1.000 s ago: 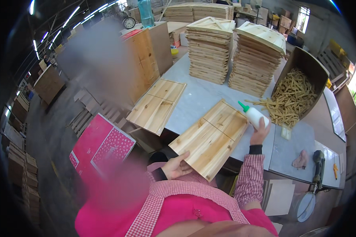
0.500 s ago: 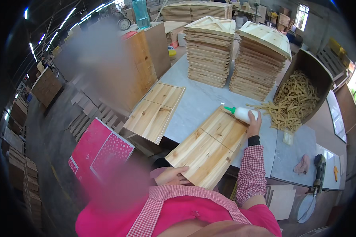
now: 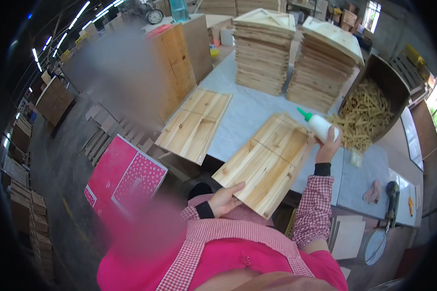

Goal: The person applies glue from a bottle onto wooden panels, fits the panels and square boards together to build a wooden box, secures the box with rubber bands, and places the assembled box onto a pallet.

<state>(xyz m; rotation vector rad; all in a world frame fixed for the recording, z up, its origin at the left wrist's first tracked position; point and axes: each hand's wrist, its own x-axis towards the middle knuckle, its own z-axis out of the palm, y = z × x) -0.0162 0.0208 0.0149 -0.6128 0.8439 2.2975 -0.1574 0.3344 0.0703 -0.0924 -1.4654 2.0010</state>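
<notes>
A pale wooden panel (image 3: 264, 167) with a groove across it lies aslant, its far part on the grey table and its near end jutting past the edge. My left hand (image 3: 223, 201) grips the near left edge of this panel, thumb on top and fingers underneath. In my right hand (image 3: 328, 147) is a white squeeze bottle (image 3: 320, 125) with a green nozzle, tilted above the panel's far right corner. The nozzle points up and to the left, apart from the wood. A second grooved panel (image 3: 194, 127) rests to the left, overhanging the table edge.
Two tall stacks of wooden panels (image 3: 262, 53) stand at the back of the table (image 3: 250, 104). A tipped box (image 3: 398, 89) spills yellowish strips (image 3: 364, 116) at the right. Beyond it lie a pink cloth (image 3: 372, 192) and a power tool (image 3: 392, 201). Pink printed board (image 3: 126, 177) stands left.
The bottle in my right hand has moved right and lifted off the panel's far corner. My left hand has come up and right, its thumb now over the panel's edge. The view has shifted slightly.
</notes>
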